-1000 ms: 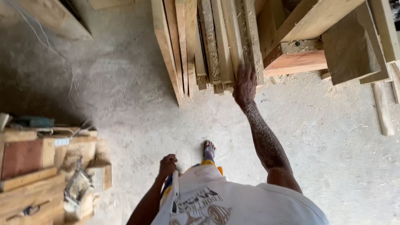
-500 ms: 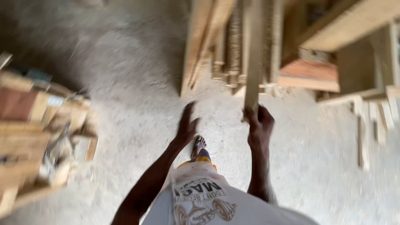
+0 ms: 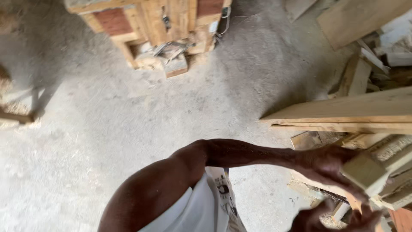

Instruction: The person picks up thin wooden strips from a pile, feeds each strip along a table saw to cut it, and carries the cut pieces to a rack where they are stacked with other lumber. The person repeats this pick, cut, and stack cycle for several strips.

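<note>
Left hand (image 3: 326, 165) grip closed round wooden block (image 3: 365, 172) — right hand (image 3: 339, 219) grip unclear.

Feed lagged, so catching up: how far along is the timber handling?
Done: the wooden bar is picked up. In hand: the left hand grips its end; the right hand, blurred, is just below. Left: the bar is not set down anywhere yet.

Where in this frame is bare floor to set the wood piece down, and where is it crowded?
Bare floor spreads between the wooden stack at top and the left hand, which grips a wood piece with the right hand. Crowded: planks and offcuts on the right.
</note>
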